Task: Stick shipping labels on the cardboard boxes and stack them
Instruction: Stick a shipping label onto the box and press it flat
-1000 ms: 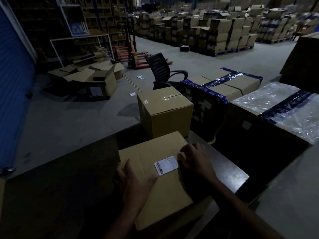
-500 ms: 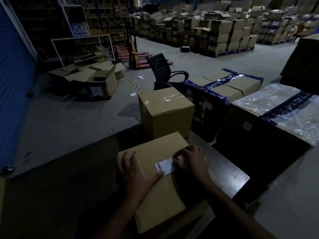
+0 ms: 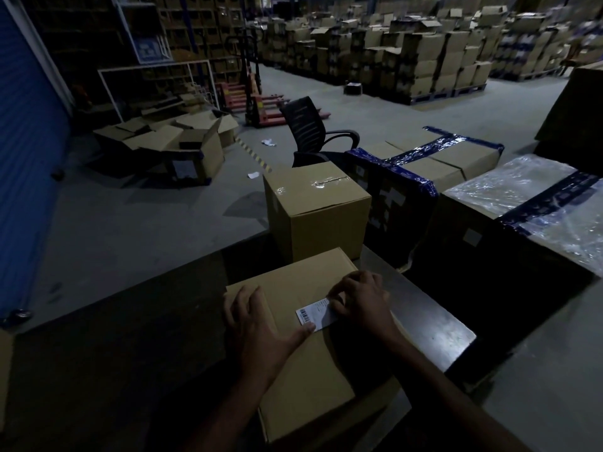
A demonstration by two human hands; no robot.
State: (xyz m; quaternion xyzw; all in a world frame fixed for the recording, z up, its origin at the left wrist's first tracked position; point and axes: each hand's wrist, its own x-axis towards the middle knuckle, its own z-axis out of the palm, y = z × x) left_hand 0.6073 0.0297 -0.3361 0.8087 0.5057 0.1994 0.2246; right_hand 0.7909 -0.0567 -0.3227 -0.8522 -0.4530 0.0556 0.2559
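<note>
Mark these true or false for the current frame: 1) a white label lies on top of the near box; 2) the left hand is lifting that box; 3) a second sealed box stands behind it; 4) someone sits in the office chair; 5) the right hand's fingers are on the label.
1) True. The label lies on the top of the near box.
2) False. The left hand rests flat on the box top, thumb at the label's edge; the box sits on the table.
3) True. The taped box stands just behind it.
4) False. The office chair is empty.
5) True. The right hand has its fingers curled on the label's right end.
</note>
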